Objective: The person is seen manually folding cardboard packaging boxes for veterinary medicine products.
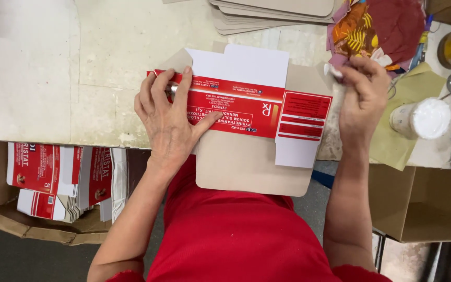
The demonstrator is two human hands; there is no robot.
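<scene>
The left hand (170, 122) lies flat, fingers spread, pressing a flattened red and white carton (246, 107) onto a brown cardboard sheet (251, 167) at the near edge of the worktop (110, 57). The right hand (361, 96) hovers just past the carton's right flap, its fingers pinched around a small white wad (334, 71) – perhaps a cloth. The work looks like folding or gluing the carton's seam – next, I judge, the wad must meet the flap while the left hand holds firm
</scene>
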